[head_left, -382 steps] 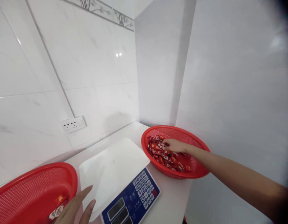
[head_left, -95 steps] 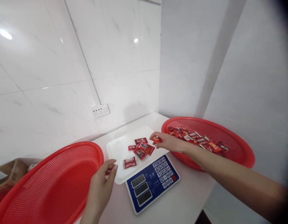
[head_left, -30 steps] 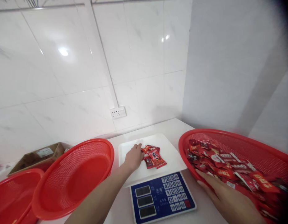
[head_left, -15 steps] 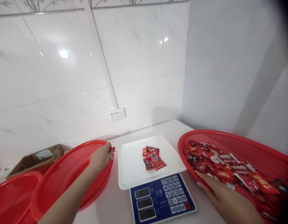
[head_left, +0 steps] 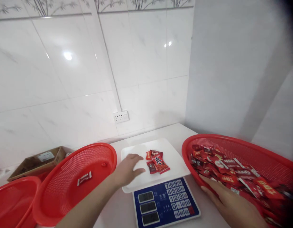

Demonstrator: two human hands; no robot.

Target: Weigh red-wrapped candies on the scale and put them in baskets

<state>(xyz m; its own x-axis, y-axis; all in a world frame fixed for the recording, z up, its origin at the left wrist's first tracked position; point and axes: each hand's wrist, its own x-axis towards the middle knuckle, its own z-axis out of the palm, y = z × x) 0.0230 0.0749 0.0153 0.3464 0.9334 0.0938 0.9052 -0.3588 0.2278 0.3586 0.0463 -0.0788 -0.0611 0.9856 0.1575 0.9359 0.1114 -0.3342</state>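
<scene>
My left hand is over the left edge of the white scale pan, fingers apart and nothing held. Just right of its fingertips, a small pile of red wrapped snack packets lies on the pan. My right hand grips the near rim of the right red basket, which is heaped with red snack packets. In the left red basket lie a red-and-white packet and a small red piece.
The scale's blue keypad panel faces me. Another red basket stands at far left, before an open cardboard box. Behind the white table, a tiled wall holds a socket; a grey wall rises at right.
My left hand has let go of a red packet at the left basket and moved right to the scale pan, its fingers opened. Packets now show inside that basket. My right hand stays put.
</scene>
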